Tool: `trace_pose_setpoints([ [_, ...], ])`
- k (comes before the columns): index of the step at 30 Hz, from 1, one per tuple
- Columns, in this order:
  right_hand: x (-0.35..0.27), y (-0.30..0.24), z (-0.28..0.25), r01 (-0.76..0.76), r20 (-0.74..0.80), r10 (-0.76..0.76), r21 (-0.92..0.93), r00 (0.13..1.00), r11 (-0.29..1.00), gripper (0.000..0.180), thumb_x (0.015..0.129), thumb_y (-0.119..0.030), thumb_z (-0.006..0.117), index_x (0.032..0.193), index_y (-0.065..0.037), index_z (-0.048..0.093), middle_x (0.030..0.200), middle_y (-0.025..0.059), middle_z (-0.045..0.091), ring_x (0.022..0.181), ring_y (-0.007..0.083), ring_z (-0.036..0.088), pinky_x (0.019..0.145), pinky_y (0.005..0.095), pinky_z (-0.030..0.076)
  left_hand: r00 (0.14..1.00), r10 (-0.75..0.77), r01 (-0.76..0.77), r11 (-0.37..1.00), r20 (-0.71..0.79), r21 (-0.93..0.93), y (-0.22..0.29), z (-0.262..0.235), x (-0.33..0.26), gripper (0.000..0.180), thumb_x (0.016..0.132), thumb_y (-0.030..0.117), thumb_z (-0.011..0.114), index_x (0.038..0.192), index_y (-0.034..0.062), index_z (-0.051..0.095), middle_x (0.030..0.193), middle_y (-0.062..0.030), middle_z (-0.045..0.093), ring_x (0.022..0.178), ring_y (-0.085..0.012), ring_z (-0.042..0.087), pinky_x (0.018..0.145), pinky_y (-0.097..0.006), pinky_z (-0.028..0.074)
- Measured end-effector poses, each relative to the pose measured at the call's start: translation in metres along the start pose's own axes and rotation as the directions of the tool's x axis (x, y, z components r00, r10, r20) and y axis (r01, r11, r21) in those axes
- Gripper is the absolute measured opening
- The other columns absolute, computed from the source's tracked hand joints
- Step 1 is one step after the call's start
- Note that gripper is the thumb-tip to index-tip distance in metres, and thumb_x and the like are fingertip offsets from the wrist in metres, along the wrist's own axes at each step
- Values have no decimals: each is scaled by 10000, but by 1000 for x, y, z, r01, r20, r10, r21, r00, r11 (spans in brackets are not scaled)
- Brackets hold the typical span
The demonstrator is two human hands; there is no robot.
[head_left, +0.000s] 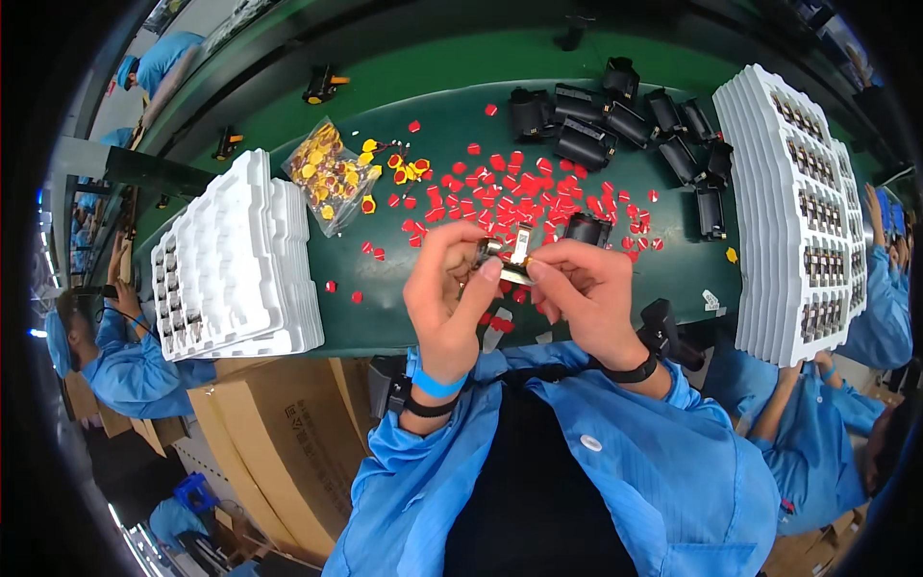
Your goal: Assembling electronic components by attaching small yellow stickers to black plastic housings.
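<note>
Above the near middle of the green bench, my left hand [448, 300] and my right hand [588, 294] pinch a small metallic electronic part [516, 273] between thumbs and fingertips. A short pale strip with a gold-coloured edge [522, 244] stands up from it; its exact kind is too small to tell. Just beyond my right fingers lies a black plastic housing [587, 229]. Red round stickers or discs [514, 189] are scattered beyond and around both hands. The fingers of both hands are closed, and some are hidden behind the part.
White moulded trays [226, 264] stack at the left; more trays [784, 231] holding small metallic parts stand at the right. A clear bag [327, 178] of yellow-and-red pieces lies back left. Several black housings [585, 142] lie back right. Co-workers in blue sit on both sides; a cardboard box [288, 442] stands below left.
</note>
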State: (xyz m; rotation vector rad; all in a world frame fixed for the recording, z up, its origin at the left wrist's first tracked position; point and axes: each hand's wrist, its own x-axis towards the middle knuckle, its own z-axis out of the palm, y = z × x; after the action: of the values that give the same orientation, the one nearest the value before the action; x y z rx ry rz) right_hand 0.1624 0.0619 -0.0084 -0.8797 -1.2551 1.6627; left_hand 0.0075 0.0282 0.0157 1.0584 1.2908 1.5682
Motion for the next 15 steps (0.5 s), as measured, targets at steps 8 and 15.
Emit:
trace_pose_setpoints([
  [8, -15, -14, -21, 71, 39, -85, 282, 996, 957, 190, 923, 31, 644, 1104, 89, 642, 842, 134, 693, 637, 136, 665, 529, 238, 516, 974, -141, 175, 965, 178, -195, -2, 10, 3, 340, 938, -42, 591, 1275, -39, 546, 874, -114, 671, 654, -129, 621, 568, -249, 481],
  [15, -25, -4, -10, 236, -164, -221, 74, 961, 969, 245, 876, 78, 680, 1116, 95, 632, 901, 157, 712, 740, 181, 714, 640, 274, 590, 983, -19, 50, 985, 184, -165, -7, 23, -11, 536, 923, -18, 625, 1410, -56, 402, 1116, -154, 657, 957, -190, 662, 839, -310, 521],
])
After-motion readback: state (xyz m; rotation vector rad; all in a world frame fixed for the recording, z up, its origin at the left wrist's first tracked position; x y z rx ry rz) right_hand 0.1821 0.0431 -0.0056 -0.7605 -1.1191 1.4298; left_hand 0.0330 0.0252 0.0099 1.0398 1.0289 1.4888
